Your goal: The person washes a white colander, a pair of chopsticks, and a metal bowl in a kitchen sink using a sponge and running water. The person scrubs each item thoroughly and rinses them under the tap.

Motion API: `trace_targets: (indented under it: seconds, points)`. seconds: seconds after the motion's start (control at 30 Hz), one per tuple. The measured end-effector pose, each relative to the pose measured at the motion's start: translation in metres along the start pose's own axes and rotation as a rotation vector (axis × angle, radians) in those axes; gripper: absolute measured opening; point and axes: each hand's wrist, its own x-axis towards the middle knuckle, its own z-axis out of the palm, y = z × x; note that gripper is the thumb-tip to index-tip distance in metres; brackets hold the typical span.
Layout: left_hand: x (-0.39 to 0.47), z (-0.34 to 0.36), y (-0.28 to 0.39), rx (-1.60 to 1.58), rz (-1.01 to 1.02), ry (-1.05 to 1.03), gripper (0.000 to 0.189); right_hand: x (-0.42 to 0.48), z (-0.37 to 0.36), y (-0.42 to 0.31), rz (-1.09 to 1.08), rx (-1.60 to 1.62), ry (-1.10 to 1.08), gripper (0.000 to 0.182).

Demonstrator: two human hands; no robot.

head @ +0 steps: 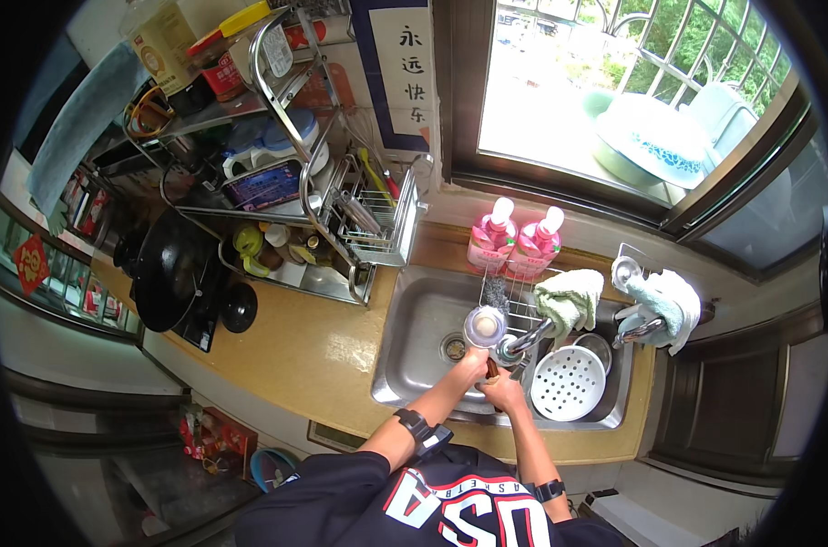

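Observation:
Over the divider of the steel double sink (414, 372), both hands are close together beside the chrome faucet (531, 338). My left hand (477, 360) is just below a round clear-and-white object (485, 327), near the upper end of a brown handle (492, 369); its grip is partly hidden. My right hand (504, 391) is closed around the brown handle's lower part. What the handle belongs to cannot be made out. A white perforated basket (568, 383) lies in the right basin, partly over a round metal vessel (593, 350). A grey scrubber (496, 294) rests by the wire rack.
Two pink bottles (492, 239) stand behind the sink. A green cloth (569, 301) hangs over the faucet, and pale cloths (667, 304) cover a tap at right. Left are a metal shelf (318, 284) with jars and a phone, a black wok (171, 273) and the wooden-coloured counter (304, 355).

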Motion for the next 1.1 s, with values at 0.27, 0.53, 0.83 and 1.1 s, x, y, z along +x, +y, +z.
trace_targets:
  seconds: [0.27, 0.53, 0.83, 1.1]
  points:
    - [-0.006, 0.004, 0.017, -0.179, 0.033, 0.017, 0.022, -0.018, -0.010, -0.017, 0.082, -0.083, -0.079, 0.030]
    - [-0.021, -0.008, 0.008, 0.157, -0.205, -0.275, 0.002, -0.038, 0.007, -0.022, 0.218, 0.895, -0.186, 0.028]
    - [-0.023, 0.000, 0.002, 0.348, 0.235, 0.263, 0.003, -0.013, 0.034, 0.003, 0.006, 0.138, 0.100, 0.037]
    - [-0.023, -0.026, 0.046, -0.258, -0.395, -0.294, 0.017, -0.017, 0.006, -0.002, 0.122, 0.794, -0.658, 0.034]
